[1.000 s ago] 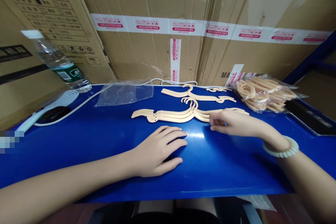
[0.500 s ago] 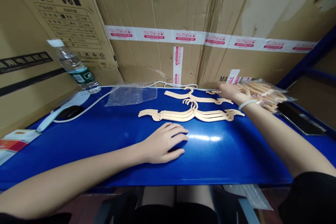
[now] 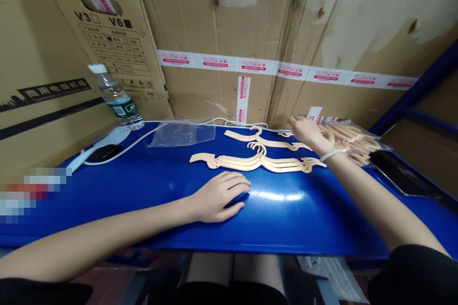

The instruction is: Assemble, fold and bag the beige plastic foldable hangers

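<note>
Hangers (image 3: 238, 164) lay beyond the left hand (image 3: 220, 195) on the table (image 3: 286, 228); a full bag (image 3: 352, 139) sat beside the right hand (image 3: 306, 132).

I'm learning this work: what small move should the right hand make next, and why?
Perhaps ease the right hand toward the small cream piece: it lies close by that hand, while the left hand rests palm-down farther off. Contact is unclear.

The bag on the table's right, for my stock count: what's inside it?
Beige, curved pieces show through the clear bag. The right hand and wrist cover some of its left side. Pieces underneath are hidden too.
</note>
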`<move>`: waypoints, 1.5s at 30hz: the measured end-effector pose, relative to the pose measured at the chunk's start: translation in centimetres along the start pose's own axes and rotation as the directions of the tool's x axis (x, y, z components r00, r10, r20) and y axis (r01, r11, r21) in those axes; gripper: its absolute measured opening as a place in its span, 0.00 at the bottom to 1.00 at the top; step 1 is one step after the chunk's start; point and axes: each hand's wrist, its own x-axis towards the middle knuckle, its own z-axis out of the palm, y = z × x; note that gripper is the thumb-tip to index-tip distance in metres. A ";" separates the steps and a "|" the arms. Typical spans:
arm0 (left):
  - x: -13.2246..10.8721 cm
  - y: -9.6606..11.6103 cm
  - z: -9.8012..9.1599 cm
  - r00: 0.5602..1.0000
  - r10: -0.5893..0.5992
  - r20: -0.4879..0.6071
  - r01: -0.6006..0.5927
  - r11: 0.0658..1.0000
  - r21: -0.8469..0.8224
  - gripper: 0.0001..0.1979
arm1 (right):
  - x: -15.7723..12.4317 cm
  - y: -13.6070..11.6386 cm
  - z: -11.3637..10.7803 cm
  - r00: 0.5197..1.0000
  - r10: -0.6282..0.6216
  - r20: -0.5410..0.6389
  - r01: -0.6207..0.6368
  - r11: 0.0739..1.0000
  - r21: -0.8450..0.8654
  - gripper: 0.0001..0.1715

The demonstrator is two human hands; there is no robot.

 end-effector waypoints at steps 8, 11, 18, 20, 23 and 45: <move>1.7 2.2 0.1 0.870 -0.493 -0.017 0.399 0.724 -0.563 0.14 | -7.1 -8.9 -4.5 0.988 0.061 -0.142 0.115 0.323 0.939 0.11; 3.4 2.9 0.2 0.740 -0.671 0.044 0.379 0.362 -0.852 0.15 | -9.5 -12.7 -4.6 0.997 -0.075 0.024 -0.026 -0.022 0.999 0.19; 4.0 2.0 0.4 0.565 -0.824 -0.043 0.240 0.215 -0.947 0.18 | -10.0 -13.9 -3.5 0.976 -0.218 -0.001 0.032 0.140 0.990 0.17; 3.6 1.3 0.1 0.540 -0.841 -0.033 0.242 0.192 -0.951 0.17 | -8.5 -12.2 -3.2 0.966 -0.232 -0.112 0.190 0.348 0.918 0.14; 2.9 0.1 -0.7 0.499 -0.866 -0.038 0.244 0.182 -0.952 0.15 | -5.7 -9.0 -1.9 0.953 -0.212 -0.216 0.302 0.711 0.636 0.07; 0.7 -2.9 -3.2 0.461 -0.852 -0.249 0.081 0.320 -0.944 0.12 | -5.7 -4.5 -2.4 0.946 -0.150 -0.287 0.285 0.807 0.517 0.09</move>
